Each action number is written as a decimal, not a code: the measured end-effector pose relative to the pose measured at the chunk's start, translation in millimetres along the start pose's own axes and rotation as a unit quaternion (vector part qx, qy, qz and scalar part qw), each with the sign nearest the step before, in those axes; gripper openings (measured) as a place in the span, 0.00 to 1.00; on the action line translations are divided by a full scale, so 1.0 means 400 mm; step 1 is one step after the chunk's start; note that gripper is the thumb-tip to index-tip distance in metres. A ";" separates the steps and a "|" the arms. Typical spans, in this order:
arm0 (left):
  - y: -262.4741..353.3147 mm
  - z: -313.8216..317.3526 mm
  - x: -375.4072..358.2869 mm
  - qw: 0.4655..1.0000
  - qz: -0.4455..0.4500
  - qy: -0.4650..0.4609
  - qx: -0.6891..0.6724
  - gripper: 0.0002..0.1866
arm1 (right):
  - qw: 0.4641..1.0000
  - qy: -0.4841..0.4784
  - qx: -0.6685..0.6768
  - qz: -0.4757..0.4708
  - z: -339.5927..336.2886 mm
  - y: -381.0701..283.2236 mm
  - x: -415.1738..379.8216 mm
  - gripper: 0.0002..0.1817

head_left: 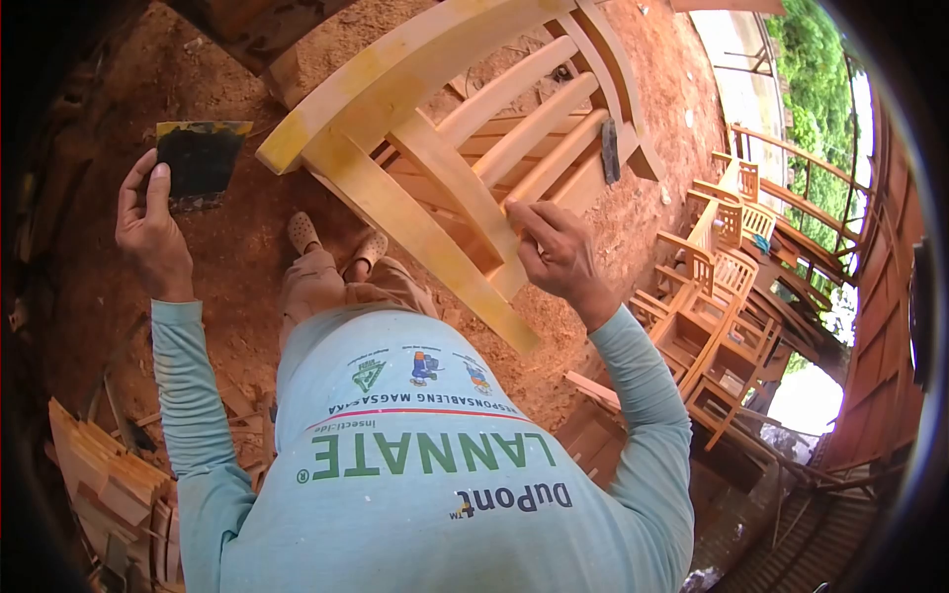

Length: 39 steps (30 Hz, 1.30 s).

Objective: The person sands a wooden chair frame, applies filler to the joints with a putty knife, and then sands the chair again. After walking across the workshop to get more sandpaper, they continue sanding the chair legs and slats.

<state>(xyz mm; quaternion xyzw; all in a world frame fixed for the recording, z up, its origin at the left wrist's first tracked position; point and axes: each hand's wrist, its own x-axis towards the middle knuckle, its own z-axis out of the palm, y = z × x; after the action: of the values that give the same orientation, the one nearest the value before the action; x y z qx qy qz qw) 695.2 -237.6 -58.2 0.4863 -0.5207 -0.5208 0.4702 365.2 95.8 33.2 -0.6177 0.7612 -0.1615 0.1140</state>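
Note:
On the left, my left hand pinches a dark, flat, roughly square piece with a yellow-stained top edge, thumb in front. It is held up, apart from the furniture. A pale wooden chair frame with curved rails, slats and yellowish patches stands tilted before me. My right hand is closed, its fingertips at the near end of a slat; whatever they hold, if anything, is hidden. A dark grey strip lies against the far ends of the slats.
Reddish bare ground surrounds the chair, and my feet in clogs are close to its lower rail. Several wooden chairs stand in rows at right. Stacked wood offcuts lie at lower left. A dark wooden piece juts in at the top.

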 end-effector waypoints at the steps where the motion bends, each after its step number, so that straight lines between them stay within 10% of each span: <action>1: -0.001 0.001 0.000 1.000 0.002 0.001 -0.001 0.13 | 1.000 -0.010 0.005 0.002 -0.001 -0.005 0.000 0.28; 8: -0.005 -0.004 0.002 1.000 0.007 -0.001 -0.001 0.13 | 0.990 0.009 -0.137 -0.039 -0.046 0.109 0.007 0.26; 17: -0.011 0.000 0.000 1.000 0.002 -0.010 -0.007 0.13 | 0.989 0.067 0.100 0.087 -0.025 0.052 0.035 0.19; 23: -0.009 0.006 0.000 1.000 0.010 -0.004 0.006 0.13 | 0.995 0.047 -0.083 0.018 -0.039 0.085 0.028 0.16; 39: -0.014 0.007 -0.005 1.000 -0.011 -0.011 -0.020 0.13 | 0.997 0.031 -0.056 -0.032 -0.012 0.064 0.024 0.27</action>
<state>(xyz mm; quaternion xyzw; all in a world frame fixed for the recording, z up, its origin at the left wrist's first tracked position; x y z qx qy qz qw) 692.6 -235.2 -63.8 0.4766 -0.5101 -0.5416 0.4683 338.1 91.7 28.0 -0.6416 0.7523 -0.1412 0.0500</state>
